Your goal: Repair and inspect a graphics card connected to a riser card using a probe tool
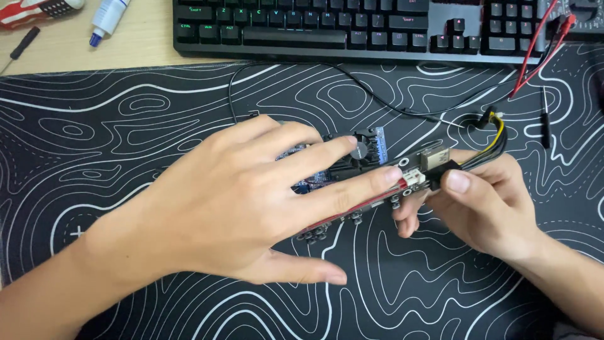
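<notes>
At frame centre, the left hand [251,201] lies flat, fingers spread, pinning a circuit board [368,165] against the patterned desk mat [94,138], likely to steady it. The right hand [484,201] pinches a black power connector [440,179] with yellow-black wires [497,135] at the board's right end.

A black keyboard [352,28], a white tube [108,17] and a small screwdriver [20,49] lie beyond the patterned desk mat [126,126]
</notes>
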